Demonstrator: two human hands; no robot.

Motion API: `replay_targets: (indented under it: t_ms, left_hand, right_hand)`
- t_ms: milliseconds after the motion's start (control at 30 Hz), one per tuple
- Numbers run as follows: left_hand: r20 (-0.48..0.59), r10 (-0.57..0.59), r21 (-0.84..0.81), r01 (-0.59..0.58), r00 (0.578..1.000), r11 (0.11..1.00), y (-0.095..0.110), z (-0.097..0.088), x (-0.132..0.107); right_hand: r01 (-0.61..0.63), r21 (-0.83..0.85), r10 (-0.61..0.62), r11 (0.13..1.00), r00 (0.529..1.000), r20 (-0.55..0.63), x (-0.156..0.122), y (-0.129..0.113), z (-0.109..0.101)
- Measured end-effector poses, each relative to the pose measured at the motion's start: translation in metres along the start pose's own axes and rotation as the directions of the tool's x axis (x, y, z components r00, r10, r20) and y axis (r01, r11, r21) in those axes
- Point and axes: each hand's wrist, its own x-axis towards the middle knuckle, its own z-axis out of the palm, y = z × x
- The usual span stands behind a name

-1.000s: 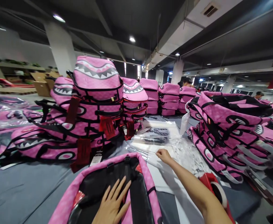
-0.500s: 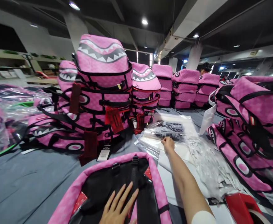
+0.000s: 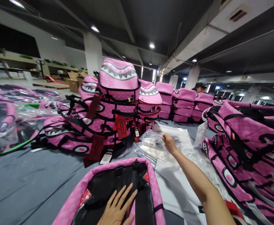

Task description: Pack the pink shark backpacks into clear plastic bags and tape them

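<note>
A pink backpack with a black back panel lies in front of me. Flat on that panel rests my left hand, its fingers spread. My right hand reaches forward over a pile of clear plastic bags with its fingers pinched. It appears to grip the edge of the top plastic bag, though the fingertips are partly hidden. White sheets lie beneath my right forearm.
Stacked pink backpacks with shark-mouth prints and red tags stand ahead. More backpacks pile up at right, near a red tape dispenser. Bagged backpacks lie at left. A person is far back.
My right hand has lifted and shifted slightly, and the black-printed plastic under it is now bunched up. The left hand stays on the backpack. My view has tilted up and swung left.
</note>
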Motion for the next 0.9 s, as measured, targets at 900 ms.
replay_targets:
  t_ms: [900]
  left_hand:
    - [0.536,-0.756,-0.664,0.741,0.375,-0.102,0.058,-0.121,-0.037]
  right_hand:
    - [-0.423,0.563,0.229,0.71,0.895,0.383,-0.219,-0.126,-0.005]
